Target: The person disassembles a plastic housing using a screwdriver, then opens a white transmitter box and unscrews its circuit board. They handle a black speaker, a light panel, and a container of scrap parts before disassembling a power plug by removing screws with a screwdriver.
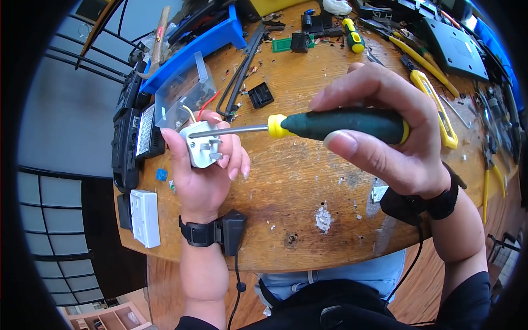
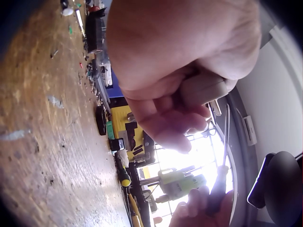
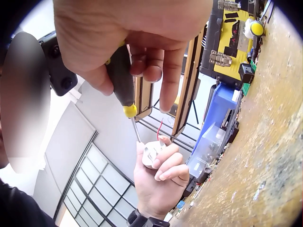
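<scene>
My left hand [image 1: 206, 187] grips a white three-pin plug [image 1: 196, 157] between thumb and fingers, its metal pins facing the right hand. A red wire [image 1: 208, 103] and a pale yellow wire [image 1: 189, 112] stick out from the plug's far side. In my right hand [image 1: 410, 165] is a screwdriver [image 1: 357, 122] with a dark green and yellow handle, held by thumb and curled fingers. Its steel shaft points left, the tip right at the plug's face, near a pin. The right wrist view shows the plug [image 3: 150, 158] beyond the screwdriver [image 3: 124, 82].
A clear plastic box [image 1: 165, 110] and a blue tray [image 1: 192, 47] stand at the back left. Near the left edge lies a white socket plate [image 1: 144, 219]. A small black part [image 1: 260, 95] sits mid-table; a yellow utility knife [image 1: 437, 110] and yellow-handled pliers [image 1: 487, 176] lie at right.
</scene>
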The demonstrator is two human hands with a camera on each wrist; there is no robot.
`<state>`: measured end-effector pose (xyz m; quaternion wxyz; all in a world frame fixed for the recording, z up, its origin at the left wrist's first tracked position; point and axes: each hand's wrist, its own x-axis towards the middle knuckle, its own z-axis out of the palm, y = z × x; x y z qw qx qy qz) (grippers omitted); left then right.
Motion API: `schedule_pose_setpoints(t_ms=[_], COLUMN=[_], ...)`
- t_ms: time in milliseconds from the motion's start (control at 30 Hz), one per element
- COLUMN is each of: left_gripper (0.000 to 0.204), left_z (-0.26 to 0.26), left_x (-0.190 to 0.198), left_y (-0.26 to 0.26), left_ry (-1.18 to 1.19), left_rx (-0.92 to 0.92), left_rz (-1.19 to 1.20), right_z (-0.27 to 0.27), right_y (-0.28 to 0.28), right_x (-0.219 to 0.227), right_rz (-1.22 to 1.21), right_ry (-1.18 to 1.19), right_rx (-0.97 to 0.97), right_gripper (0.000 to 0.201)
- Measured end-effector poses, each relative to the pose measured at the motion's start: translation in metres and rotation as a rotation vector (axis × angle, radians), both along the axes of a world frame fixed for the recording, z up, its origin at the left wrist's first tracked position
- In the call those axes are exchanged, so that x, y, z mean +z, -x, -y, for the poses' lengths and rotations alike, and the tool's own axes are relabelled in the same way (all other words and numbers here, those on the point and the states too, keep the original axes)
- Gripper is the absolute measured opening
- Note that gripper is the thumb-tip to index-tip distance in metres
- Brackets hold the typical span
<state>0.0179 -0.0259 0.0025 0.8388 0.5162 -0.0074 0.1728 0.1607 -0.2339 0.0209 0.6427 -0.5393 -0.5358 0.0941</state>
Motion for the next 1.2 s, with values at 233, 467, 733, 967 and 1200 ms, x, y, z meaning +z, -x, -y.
schedule_pose_setpoints(t_ms=[233, 467, 733, 967, 1200], left_gripper=[0.068, 0.068, 0.065, 0.063, 0.056], left_z=[-0.001, 0.0, 0.001, 0.002, 0.005], left_x=[-0.002, -0.003, 0.0, -0.001, 0.004], left_y=[0.001, 0.001, 0.0, 0.001, 0.0], left_ry=[-0.002, -0.012, -0.051, -0.149, -0.22], left_rx=[-0.053, -0.034, 0.048, 0.088, 0.17], left_rz=[0.011, -0.005, -0.015, -0.031, -0.102], right_z=[-0.001, -0.002, -0.005, 0.002, 0.0], right_y=[0.0, 0.002, -0.001, 0.004, 0.007], right_x=[-0.001, -0.001, 0.0, 0.005, 0.01], right_rz=[0.018, 0.041, 0.338, -0.04, -0.359], right_ry=[0.044, 0.057, 0.033, 0.23, 0.417], right_rx=[0.019, 0.001, -0.011, 0.104, 0.167], right_gripper=[0.033, 0.032, 0.041, 0.069, 0.061])
